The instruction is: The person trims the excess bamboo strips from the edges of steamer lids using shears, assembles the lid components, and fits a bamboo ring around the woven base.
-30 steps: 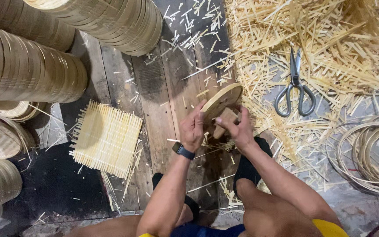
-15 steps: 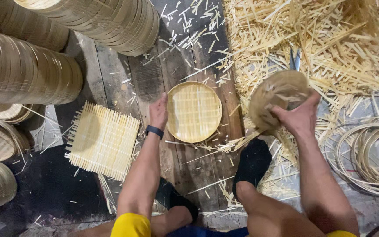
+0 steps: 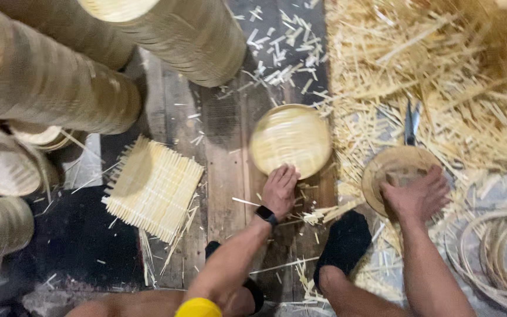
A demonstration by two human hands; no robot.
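Stacks of round woven trays (image 3: 42,88) were noted far left of both hands, lying on their sides. A square mat of bamboo slats (image 3: 152,188) was seen flat on the plank floor (image 3: 224,170), well left of the left hand. The left hand (image 3: 279,191) was laid with fingers spread loosely on the near rim of a round woven bamboo tray (image 3: 290,140), which lay flat just beyond the fingertips; nothing was clasped. A black-socked foot (image 3: 345,243) was seen between the two wrists. The right hand (image 3: 418,196) was pressed onto a round wooden disc (image 3: 397,173), fingers curled over its near edge. Scissors (image 3: 411,122) were partly covered beyond that disc, amid bamboo offcuts (image 3: 441,76). Coiled bamboo strips (image 3: 500,258) lay right of the right wrist.
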